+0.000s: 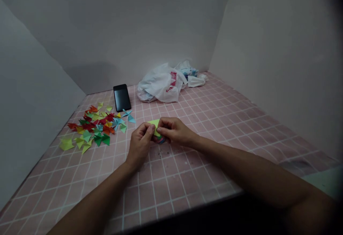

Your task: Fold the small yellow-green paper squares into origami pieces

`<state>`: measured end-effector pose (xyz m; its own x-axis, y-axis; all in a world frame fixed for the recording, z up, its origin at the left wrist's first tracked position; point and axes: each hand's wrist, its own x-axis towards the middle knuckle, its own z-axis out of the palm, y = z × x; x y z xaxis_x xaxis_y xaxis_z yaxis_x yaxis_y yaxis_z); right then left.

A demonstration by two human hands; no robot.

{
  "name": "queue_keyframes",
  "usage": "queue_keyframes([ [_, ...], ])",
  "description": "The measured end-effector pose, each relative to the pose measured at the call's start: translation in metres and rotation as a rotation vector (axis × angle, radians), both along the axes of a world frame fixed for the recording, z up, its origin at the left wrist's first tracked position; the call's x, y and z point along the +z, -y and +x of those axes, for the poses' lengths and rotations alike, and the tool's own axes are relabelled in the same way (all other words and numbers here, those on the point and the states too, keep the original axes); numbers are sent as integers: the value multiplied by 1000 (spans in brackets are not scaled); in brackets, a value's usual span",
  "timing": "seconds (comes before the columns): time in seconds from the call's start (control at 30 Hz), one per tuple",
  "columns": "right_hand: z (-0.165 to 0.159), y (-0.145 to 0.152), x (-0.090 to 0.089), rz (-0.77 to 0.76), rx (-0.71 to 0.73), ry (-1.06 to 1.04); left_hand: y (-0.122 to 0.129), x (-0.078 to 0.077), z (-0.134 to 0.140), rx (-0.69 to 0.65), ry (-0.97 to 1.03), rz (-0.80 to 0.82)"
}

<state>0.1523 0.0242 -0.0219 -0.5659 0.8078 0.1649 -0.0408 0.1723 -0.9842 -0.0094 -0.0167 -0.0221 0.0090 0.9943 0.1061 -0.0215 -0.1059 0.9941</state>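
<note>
Near the middle of the table, my left hand [141,138] and my right hand [173,130] meet around a small yellow-green sheet of paper [154,123]. Thumb and fingers of my left hand pinch its left side; those of my right hand pinch its right side. Below the sheet, between the hands, edges of green, blue and pink paper [161,140] peek out, mostly hidden by my fingers. To the left lies a loose pile of folded paper pieces [99,122] in red, orange, yellow, green and light blue.
A black phone [122,98] lies behind the paper pile. At the back, a crumpled white plastic bag [160,83] with red print sits beside more white and blue wrapping [190,72]. Walls enclose the pink checked tablecloth [227,127] at the left, back and right.
</note>
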Motion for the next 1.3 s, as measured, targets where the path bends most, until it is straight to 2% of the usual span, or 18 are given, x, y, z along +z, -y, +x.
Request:
queue_keyframes([
  [0.1, -1, 1, 0, 68, -43, 41, -2, -1, -3, -14, -15, 6],
  [0.27, -3, 3, 0, -49, 29, 1, -3, -1, -5, -20, -32, 28],
  [0.47, -1, 0, 0, -39, -90, -20, -5, 0, -4, -55, -1, -60],
  [0.6, -1, 0, -1, -165, 1, -87, -3, 3, -6, -71, -87, 8],
  [0.7, -1, 1, -2, -189, 39, -109, -3, 4, -7, -79, -140, 37],
  [0.93, -1, 5, 1, 102, -158, 49, -4, 3, -3, -75, 1, -13],
  [1.13, -1, 6, 0, 167, -193, 70, -2, 8, -1, -27, 2, 32],
  [1.3, -2, 3, -3, 217, -175, 52, -3, 7, -2, -54, 15, 48],
])
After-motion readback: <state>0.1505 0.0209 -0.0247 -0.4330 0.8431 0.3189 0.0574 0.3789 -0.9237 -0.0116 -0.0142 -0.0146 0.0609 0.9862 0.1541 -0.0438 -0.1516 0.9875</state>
